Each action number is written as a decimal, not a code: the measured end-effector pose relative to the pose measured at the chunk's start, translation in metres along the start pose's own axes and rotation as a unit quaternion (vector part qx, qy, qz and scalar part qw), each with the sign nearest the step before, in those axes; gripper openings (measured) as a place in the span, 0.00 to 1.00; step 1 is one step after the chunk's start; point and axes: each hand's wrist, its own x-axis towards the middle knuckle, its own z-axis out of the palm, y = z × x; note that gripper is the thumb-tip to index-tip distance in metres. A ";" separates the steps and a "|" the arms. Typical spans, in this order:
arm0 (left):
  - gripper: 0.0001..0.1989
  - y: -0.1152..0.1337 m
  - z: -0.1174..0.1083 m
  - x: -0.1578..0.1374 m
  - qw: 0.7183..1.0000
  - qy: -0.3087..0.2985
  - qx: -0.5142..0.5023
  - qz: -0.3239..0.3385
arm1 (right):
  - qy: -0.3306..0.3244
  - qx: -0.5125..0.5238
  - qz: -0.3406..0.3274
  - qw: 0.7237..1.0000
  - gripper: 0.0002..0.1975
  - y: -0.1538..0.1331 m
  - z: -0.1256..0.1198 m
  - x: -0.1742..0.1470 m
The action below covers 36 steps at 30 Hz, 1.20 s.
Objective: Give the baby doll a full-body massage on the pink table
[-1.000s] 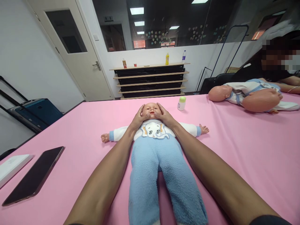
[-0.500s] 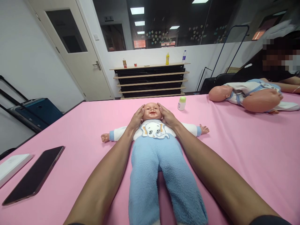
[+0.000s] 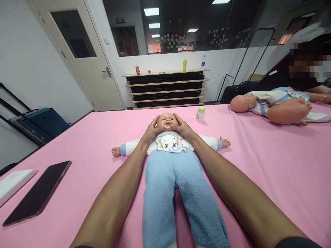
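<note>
A baby doll (image 3: 172, 168) lies on its back on the pink cover, head away from me and arms spread out sideways. It wears a white top with an elephant face and fluffy blue trousers. My left hand (image 3: 152, 131) cups the left side of the doll's head, fingers along the temple and thumb across the cheek near the mouth. On the other side, my right hand (image 3: 184, 129) holds the head in the same way, thumb on the cheek. Beyond my right hand stands a small white bottle with a green cap (image 3: 200, 114).
A dark tablet (image 3: 37, 193) and a white box (image 3: 15, 182) lie at the left on the pink-covered table (image 3: 90, 137). Two more dolls (image 3: 289, 110) lie at the right by a co-worker's arm (image 3: 319, 96). Behind the table stand stacked boards (image 3: 167, 82) with bottles on top.
Both thumbs have moved inward and down onto the doll's cheeks beside the mouth. The fingers remain at the sides of the head.
</note>
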 end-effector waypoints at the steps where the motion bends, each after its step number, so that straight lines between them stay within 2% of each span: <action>1: 0.50 0.000 0.000 0.001 1.000 -0.001 -0.013 -0.004 | -0.002 0.024 0.007 1.000 0.47 0.003 -0.001 0.003; 5: 0.39 -0.004 0.002 0.005 0.999 0.034 -0.040 0.004 | 0.034 0.071 0.005 0.997 0.36 0.017 -0.005 0.014; 7: 0.36 -0.005 0.002 0.006 0.998 0.049 -0.038 0.010 | 0.044 0.063 -0.010 0.997 0.34 0.020 -0.006 0.016; 9: 0.39 -0.005 0.003 0.005 0.999 0.036 -0.023 0.003 | 0.035 0.023 -0.023 0.999 0.37 0.018 -0.005 0.012; 13: 0.54 -0.001 0.002 0.001 0.999 0.007 0.038 0.002 | 0.015 -0.083 -0.029 0.996 0.52 0.006 -0.003 0.000; 15: 0.55 0.000 0.002 -0.001 0.999 0.010 0.044 0.013 | 0.017 -0.088 -0.026 0.996 0.54 0.002 -0.001 -0.003; 21: 0.52 0.001 0.000 -0.001 1.000 -0.006 -0.024 -0.016 | -0.014 0.007 -0.006 1.000 0.49 0.000 -0.001 -0.001; 24: 0.47 0.001 -0.001 0.002 0.999 -0.010 -0.050 -0.012 | -0.031 0.066 0.006 0.997 0.46 0.005 -0.004 0.005; 30: 0.34 -0.005 0.001 0.007 0.998 0.040 -0.044 0.003 | 0.041 0.056 -0.009 0.998 0.33 0.019 -0.006 0.016; 32: 0.37 -0.005 0.002 0.007 0.999 0.033 -0.025 0.001 | 0.039 0.013 -0.025 0.999 0.36 0.018 -0.005 0.013; 36: 0.52 -0.003 0.000 0.003 0.999 0.008 0.045 0.008 | 0.016 -0.088 -0.030 0.996 0.53 0.007 -0.003 0.001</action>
